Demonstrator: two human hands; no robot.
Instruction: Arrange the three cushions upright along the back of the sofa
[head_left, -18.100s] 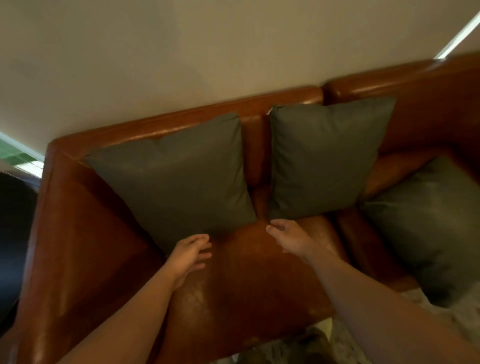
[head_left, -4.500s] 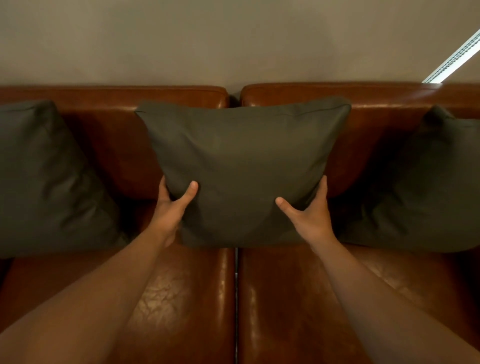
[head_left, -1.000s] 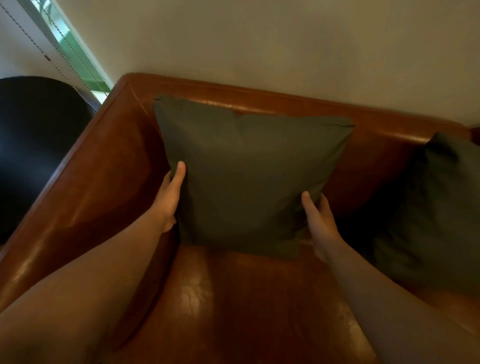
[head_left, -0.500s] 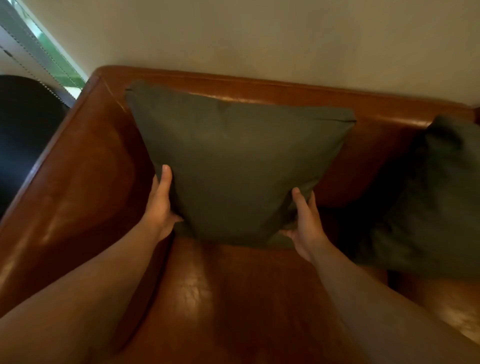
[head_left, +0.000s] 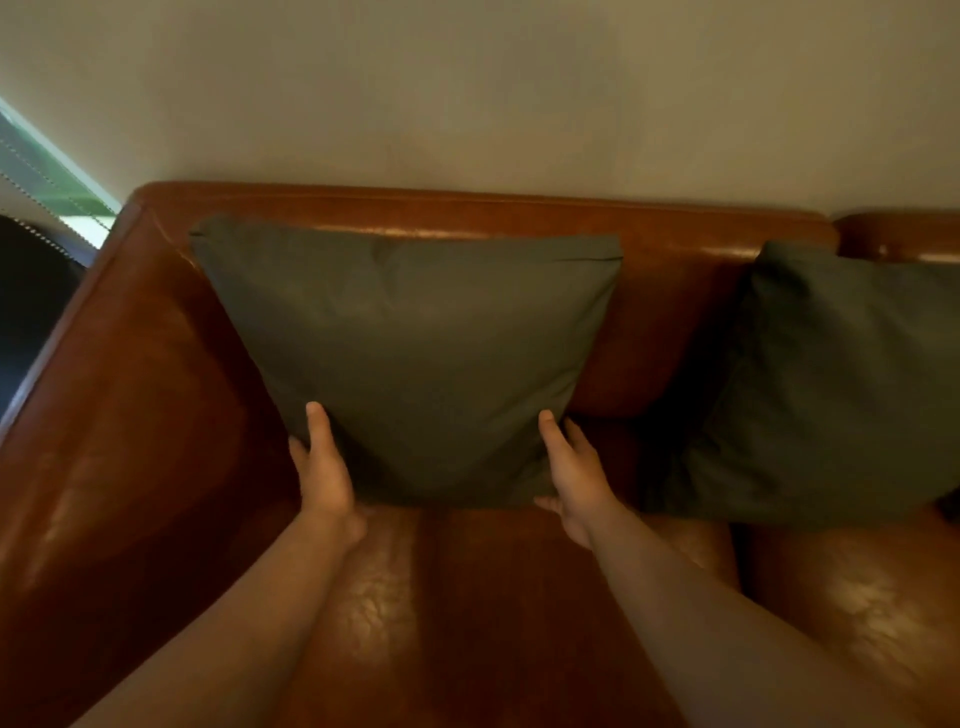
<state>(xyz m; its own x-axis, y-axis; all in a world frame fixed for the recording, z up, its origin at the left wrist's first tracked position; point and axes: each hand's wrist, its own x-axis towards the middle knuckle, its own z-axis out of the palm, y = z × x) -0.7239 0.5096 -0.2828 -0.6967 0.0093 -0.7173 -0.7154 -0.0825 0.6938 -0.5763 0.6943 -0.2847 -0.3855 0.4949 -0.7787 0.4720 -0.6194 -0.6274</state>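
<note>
A dark grey-green cushion (head_left: 415, 353) stands upright against the back of the brown leather sofa (head_left: 519, 218), near its left end. My left hand (head_left: 322, 473) grips the cushion's lower left corner. My right hand (head_left: 574, 473) grips its lower right corner. A second dark cushion (head_left: 831, 384) leans upright against the sofa back to the right, apart from the first. The third cushion is out of view.
The sofa's left armrest (head_left: 104, 389) rises close beside the held cushion. A black object (head_left: 26, 312) and a window strip (head_left: 47, 176) lie beyond the armrest. A plain wall (head_left: 467, 88) is behind the sofa.
Both hands have slid down to the cushion's lower corners. The view has shifted right, so more of the second cushion shows.
</note>
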